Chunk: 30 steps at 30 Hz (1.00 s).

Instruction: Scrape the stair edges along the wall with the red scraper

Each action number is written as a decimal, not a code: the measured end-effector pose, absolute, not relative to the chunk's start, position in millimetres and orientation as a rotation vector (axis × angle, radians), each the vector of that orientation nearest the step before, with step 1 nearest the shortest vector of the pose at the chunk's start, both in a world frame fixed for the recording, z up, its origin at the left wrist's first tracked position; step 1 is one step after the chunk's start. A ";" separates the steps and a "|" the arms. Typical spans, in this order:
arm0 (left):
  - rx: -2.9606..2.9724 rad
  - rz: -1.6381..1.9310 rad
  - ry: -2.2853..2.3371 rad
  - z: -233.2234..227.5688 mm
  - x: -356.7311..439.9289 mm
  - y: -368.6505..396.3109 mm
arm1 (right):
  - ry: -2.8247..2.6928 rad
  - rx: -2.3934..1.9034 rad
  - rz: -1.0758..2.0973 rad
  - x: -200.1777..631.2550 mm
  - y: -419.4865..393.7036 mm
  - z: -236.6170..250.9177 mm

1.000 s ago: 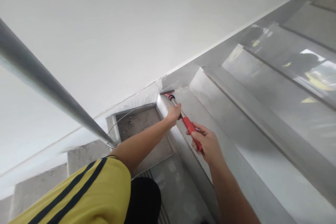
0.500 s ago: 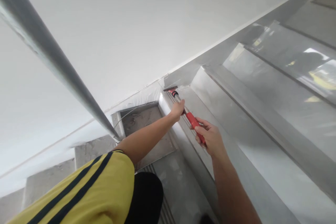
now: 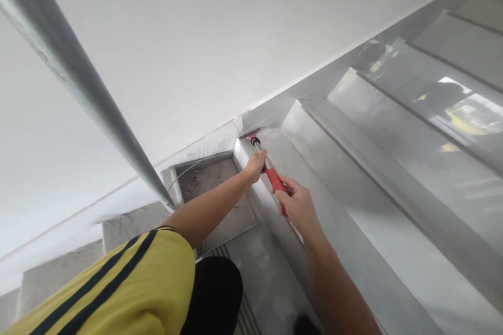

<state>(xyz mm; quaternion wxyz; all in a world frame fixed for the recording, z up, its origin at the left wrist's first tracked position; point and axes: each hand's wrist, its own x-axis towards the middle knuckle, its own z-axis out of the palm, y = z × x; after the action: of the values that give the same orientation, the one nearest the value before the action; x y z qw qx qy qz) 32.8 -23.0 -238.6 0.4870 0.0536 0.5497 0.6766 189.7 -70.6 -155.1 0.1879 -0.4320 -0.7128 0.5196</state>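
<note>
A long scraper with a red grip and a metal shaft [image 3: 270, 171] lies along a stair tread. My right hand [image 3: 297, 206] is wrapped around the red grip at its rear end. My left hand [image 3: 255, 165] holds the metal shaft further forward. The scraper's blade end [image 3: 251, 136] is pressed into the corner where the tread meets the white wall [image 3: 220, 36] and the grey skirting [image 3: 267, 112].
Glossy grey steps [image 3: 393, 178] rise to the right, covered with shiny film. Bare concrete steps [image 3: 212, 188] drop away to the left. A metal handrail [image 3: 82, 89] slants across the upper left. My yellow striped sleeve [image 3: 118, 293] fills the lower left.
The scraper's blade has slid forward into the wall corner, and both hands moved with it toward the wall. The view shifted slightly.
</note>
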 end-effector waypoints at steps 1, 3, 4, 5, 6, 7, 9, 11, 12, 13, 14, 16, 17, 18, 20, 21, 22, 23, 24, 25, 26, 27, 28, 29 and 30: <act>0.131 1.639 1.335 -239.1 32.5 -23.8 | -2.021 -1.209 1.449 189.5 -71.6 -156.5; 0.137 1.641 1.329 -239.0 32.1 -25.6 | -2.028 -1.192 1.451 189.6 -73.9 -157.9; 0.144 1.643 1.326 -238.4 32.1 -26.4 | -2.021 -1.186 1.457 190.1 -75.1 -157.7; 0.151 1.645 1.325 -237.6 32.1 -27.2 | -2.009 -1.184 1.464 190.7 -76.5 -157.1; 0.157 1.645 1.328 -236.7 32.0 -28.1 | -2.000 -1.187 1.466 191.3 -77.8 -156.4; 0.161 1.642 1.334 -236.1 31.9 -28.9 | -1.993 -1.193 1.460 191.8 -79.1 -155.8; 0.170 1.639 1.347 -235.9 31.3 -30.6 | -2.004 -1.189 1.429 191.6 -81.4 -155.7; 0.182 1.635 1.357 -237.7 30.1 -32.5 | -2.039 -1.172 1.392 189.3 -83.1 -157.4; 0.184 1.631 1.364 -239.1 29.3 -33.5 | -2.059 -1.166 1.385 187.5 -83.8 -158.7; 0.184 1.625 1.369 -240.6 28.5 -34.4 | -2.071 -1.168 1.390 185.5 -84.3 -160.1; 0.182 1.616 1.374 -241.9 27.8 -35.2 | -2.074 -1.177 1.403 183.7 -84.9 -161.4; 0.175 1.600 1.375 -243.6 26.7 -36.5 | -2.062 -1.191 1.423 181.2 -86.0 -162.9; 0.181 1.600 1.368 -243.8 26.5 -37.0 | -2.053 -1.189 1.418 180.8 -86.7 -162.9; 0.191 1.602 1.359 -243.7 26.6 -37.3 | -2.047 -1.180 1.407 181.1 -87.4 -162.5; 0.202 1.612 1.352 -243.1 27.2 -37.6 | -2.051 -1.165 1.377 182.7 -88.8 -160.9; 0.200 1.616 1.357 -242.8 27.6 -37.6 | -2.052 -1.166 1.374 183.7 -89.3 -160.1; 0.190 1.617 1.366 -242.7 28.0 -37.5 | -2.050 -1.172 1.380 184.6 -89.8 -159.4; 0.177 1.619 1.372 -242.7 28.2 -37.3 | -2.046 -1.178 1.392 185.3 -90.1 -159.0; 0.167 1.622 1.370 -243.0 28.3 -36.9 | -2.037 -1.181 1.403 185.6 -90.2 -159.0; 0.164 1.626 1.362 -243.4 28.1 -36.4 | -2.024 -1.179 1.411 185.4 -90.0 -159.3; 0.166 1.626 1.356 -244.0 27.8 -35.7 | -2.013 -1.174 1.416 184.9 -89.4 -160.0; 0.168 1.621 1.357 -244.5 27.3 -34.9 | -2.003 -1.171 1.422 184.1 -88.4 -160.8; 0.168 1.610 1.367 -245.1 26.8 -34.0 | -1.988 -1.177 1.441 183.1 -86.9 -161.8; 0.165 1.593 1.387 -245.3 26.4 -33.1 | -1.965 -1.193 1.476 182.3 -85.0 -162.7; 0.157 1.576 1.412 -245.3 26.4 -32.6 | -1.935 -1.213 1.528 182.1 -82.8 -163.4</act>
<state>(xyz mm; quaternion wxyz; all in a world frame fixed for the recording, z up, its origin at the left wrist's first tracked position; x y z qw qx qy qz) 26.4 -32.6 -245.3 0.4882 0.0648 0.5807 0.6482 182.1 -82.8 -163.4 0.1956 -0.4328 -0.6907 0.5454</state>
